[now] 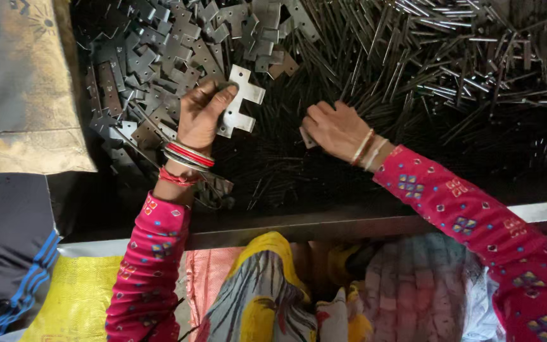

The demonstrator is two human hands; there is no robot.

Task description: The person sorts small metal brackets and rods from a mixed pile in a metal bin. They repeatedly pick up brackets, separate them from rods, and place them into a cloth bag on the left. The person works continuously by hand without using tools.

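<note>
My left hand point(201, 113) holds a flat grey metal plate with notched edges point(240, 101), gripped between thumb and fingers above a dark tray. My right hand point(335, 128) rests knuckles up on a bed of thin metal rods point(413, 57), fingers curled around a small metal piece point(307, 138) that is mostly hidden. Both wrists wear bangles and the sleeves are pink with a pattern.
A heap of similar notched metal plates point(159, 57) fills the tray's left part. The tray's front rim point(324, 225) runs across the view. A beige sack point(20, 82) lies at the left, dark cloth point(7, 247) below it, colourful fabric over my lap.
</note>
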